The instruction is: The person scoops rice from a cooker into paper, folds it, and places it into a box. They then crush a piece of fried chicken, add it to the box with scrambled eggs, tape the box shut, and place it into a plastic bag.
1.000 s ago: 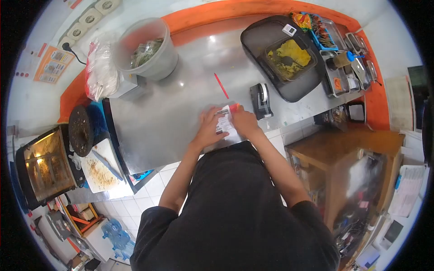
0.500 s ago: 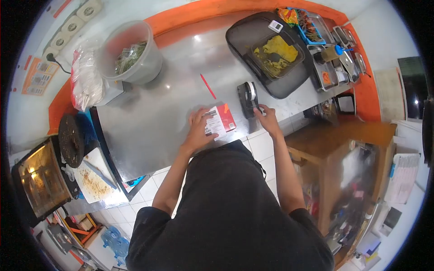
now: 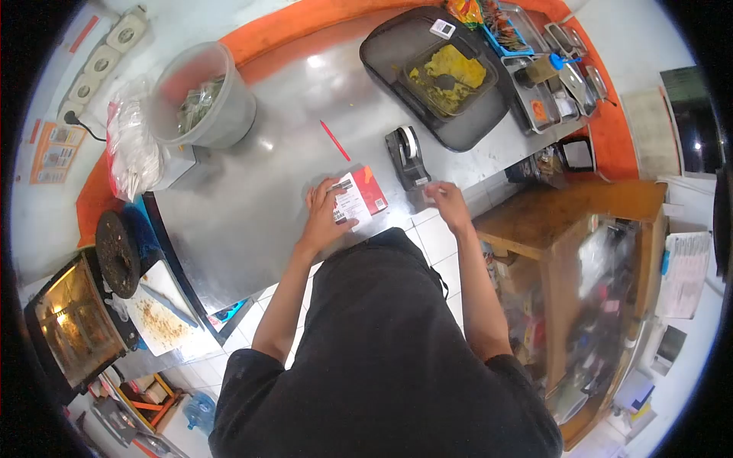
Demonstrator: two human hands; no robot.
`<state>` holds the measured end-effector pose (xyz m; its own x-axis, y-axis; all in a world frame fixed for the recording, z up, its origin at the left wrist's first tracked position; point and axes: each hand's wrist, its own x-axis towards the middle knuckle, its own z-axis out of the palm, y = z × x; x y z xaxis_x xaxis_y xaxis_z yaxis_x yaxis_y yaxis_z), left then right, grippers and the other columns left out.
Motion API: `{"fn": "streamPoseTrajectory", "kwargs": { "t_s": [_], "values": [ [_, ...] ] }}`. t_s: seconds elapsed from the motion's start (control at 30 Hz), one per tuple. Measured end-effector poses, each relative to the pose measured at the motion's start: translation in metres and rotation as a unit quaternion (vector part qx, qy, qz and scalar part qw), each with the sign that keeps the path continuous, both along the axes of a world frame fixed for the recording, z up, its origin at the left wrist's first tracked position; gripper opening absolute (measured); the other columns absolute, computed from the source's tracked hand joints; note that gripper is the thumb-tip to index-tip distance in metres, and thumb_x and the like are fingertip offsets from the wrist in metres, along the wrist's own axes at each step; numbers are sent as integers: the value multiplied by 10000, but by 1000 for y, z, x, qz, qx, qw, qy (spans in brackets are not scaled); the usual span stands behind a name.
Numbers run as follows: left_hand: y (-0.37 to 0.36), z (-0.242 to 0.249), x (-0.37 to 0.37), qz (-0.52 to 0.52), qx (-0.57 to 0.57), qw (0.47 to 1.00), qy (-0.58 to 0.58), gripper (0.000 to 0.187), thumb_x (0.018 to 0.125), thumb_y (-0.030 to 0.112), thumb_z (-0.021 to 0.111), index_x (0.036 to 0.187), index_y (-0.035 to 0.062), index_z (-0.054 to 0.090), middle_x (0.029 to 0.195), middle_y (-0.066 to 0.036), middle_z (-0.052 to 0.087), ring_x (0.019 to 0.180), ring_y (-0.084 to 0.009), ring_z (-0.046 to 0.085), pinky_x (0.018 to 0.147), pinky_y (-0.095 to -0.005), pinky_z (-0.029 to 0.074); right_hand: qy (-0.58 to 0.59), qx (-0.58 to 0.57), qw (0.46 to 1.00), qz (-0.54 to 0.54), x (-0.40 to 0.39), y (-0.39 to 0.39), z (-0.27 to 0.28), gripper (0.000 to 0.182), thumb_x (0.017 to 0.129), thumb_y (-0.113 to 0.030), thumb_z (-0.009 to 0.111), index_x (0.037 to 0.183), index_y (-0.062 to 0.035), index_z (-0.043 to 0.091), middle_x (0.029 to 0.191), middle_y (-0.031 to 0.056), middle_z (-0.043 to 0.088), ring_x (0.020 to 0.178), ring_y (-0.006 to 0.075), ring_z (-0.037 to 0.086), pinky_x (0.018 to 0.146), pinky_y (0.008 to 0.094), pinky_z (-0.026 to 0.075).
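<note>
On the metal counter, my left hand [image 3: 327,214] holds a red box [image 3: 370,191] with a white printed paper [image 3: 353,203] on it, thumb at the near edge and fingers at the far left. My right hand [image 3: 445,200] is by the counter's front edge, just below a black tape dispenser [image 3: 406,158] with a white roll. Its thumb and fingertips are pinched together; a small clear piece, perhaps tape, seems to be between them. Beyond the box lies a red pen [image 3: 335,140].
A plastic bucket [image 3: 240,114] with packets and a stack of plastic bags [image 3: 131,149] stand at the left. A black tray [image 3: 382,57] bears a container of yellow food [image 3: 450,70]. Metal trays [image 3: 542,111] are at the right, near a wooden cabinet [image 3: 534,229].
The view has shifted slightly. My right hand has come away from the dispenser's side to just below its near end, fingers now pinched. My left hand stays on the box and paper.
</note>
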<state>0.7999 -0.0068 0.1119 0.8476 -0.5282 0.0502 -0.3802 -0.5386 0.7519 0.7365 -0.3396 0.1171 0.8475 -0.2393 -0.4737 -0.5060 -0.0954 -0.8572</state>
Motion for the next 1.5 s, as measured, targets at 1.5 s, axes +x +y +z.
{"fn": "streamPoseTrajectory", "kwargs": {
  "t_s": [1.5],
  "values": [
    [-152, 99, -127, -242, 188, 949, 76, 1144, 506, 387, 927, 1418, 43, 329, 1380, -237, 439, 1327, -420, 381, 1119, -572, 226, 22, 339, 940, 15, -186, -38, -4, 706, 909, -412, 727, 1397, 30, 472, 1212, 154, 609, 1029, 196, 645, 849, 321, 571]
  ]
}}
